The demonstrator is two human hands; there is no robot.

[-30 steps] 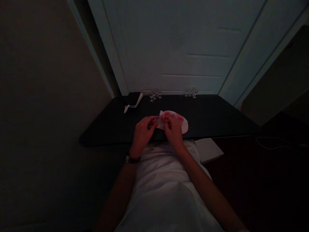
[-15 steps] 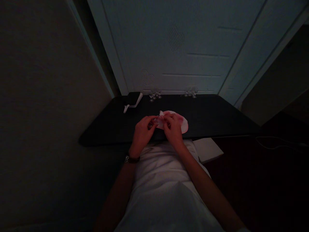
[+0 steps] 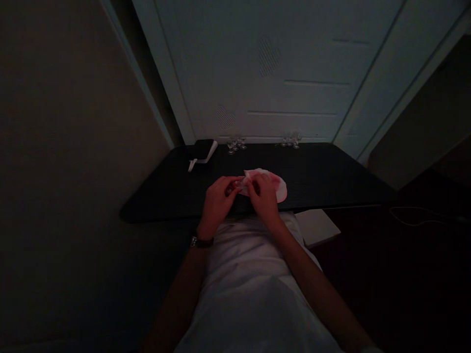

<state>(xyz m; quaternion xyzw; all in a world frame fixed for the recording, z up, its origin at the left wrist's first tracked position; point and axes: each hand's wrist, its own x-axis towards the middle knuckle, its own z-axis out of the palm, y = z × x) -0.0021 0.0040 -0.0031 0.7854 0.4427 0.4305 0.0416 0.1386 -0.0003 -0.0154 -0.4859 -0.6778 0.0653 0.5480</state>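
Over the near edge of the dark table, my left hand [image 3: 219,193] is closed with fingers and thumb around a small clear glass [image 3: 239,185]; its full shape is hard to make out in the dim light. Just to the right, my right hand [image 3: 263,193] pinches a fold of a pink-and-white cloth [image 3: 280,189] against the glass's right end. The rest of the cloth spreads out behind and to the right of that hand.
Small stemmed glasses [image 3: 236,143] stand at the table's back edge, with a second group [image 3: 291,139] further right. A black-and-white box-like object [image 3: 203,151] sits at back left. A white flat block [image 3: 317,228] lies below the table's front edge [image 3: 353,207].
My right fingers have shifted slightly left and drawn together on the cloth at the glass. The left hand has stayed nearly in place.
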